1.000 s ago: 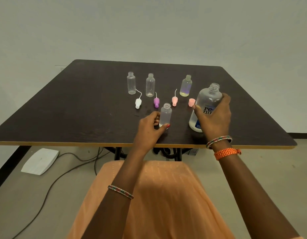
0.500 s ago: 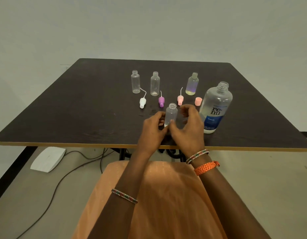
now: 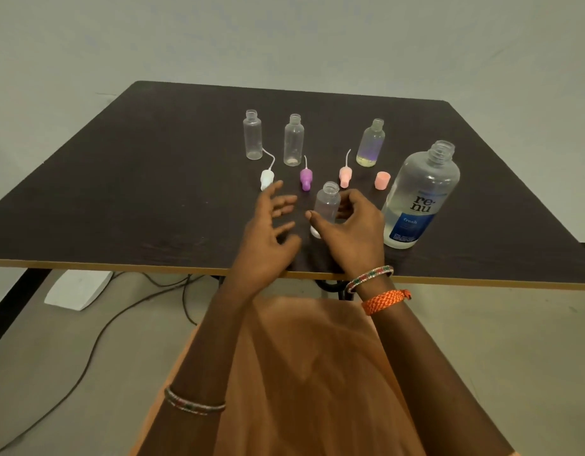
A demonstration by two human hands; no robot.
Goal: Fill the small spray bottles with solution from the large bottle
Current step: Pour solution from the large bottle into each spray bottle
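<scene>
A small clear spray bottle (image 3: pixel 328 202) stands uncapped near the table's front edge, and my right hand (image 3: pixel 352 228) grips it round its lower half. My left hand (image 3: pixel 268 228) hovers just left of it with fingers spread, holding nothing. The large clear bottle (image 3: pixel 419 195) with a blue label stands uncapped to the right, apart from both hands. Three more small bottles stand behind: two clear ones (image 3: pixel 252 134) (image 3: pixel 293 140) and one with yellowish liquid (image 3: pixel 370 143).
Spray tops lie between the rows: white (image 3: pixel 266 179), purple (image 3: pixel 306 179), pink (image 3: pixel 345 176), plus a pink cap (image 3: pixel 382 180). The dark table (image 3: pixel 153 192) has a light front edge. Cables and a white box (image 3: pixel 77 289) lie on the floor below.
My right hand left the large bottle and took the small front bottle. My left hand let go of that bottle and opened, drifting left.
</scene>
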